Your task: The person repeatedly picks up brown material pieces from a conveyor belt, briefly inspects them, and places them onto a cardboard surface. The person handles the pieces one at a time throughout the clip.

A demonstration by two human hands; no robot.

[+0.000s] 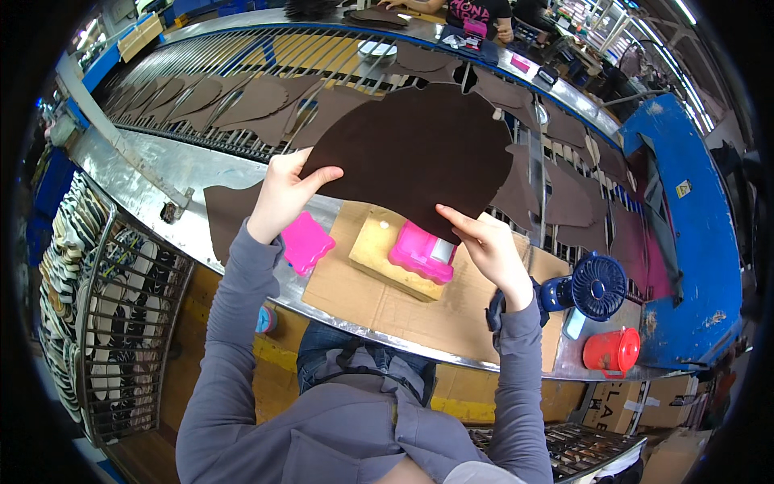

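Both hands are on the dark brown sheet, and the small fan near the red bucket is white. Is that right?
Not quite: the head view shows that the small fan near the red bucket is dark blue, not white. The rest holds: the left hand and the right hand are both on the dark brown sheet.
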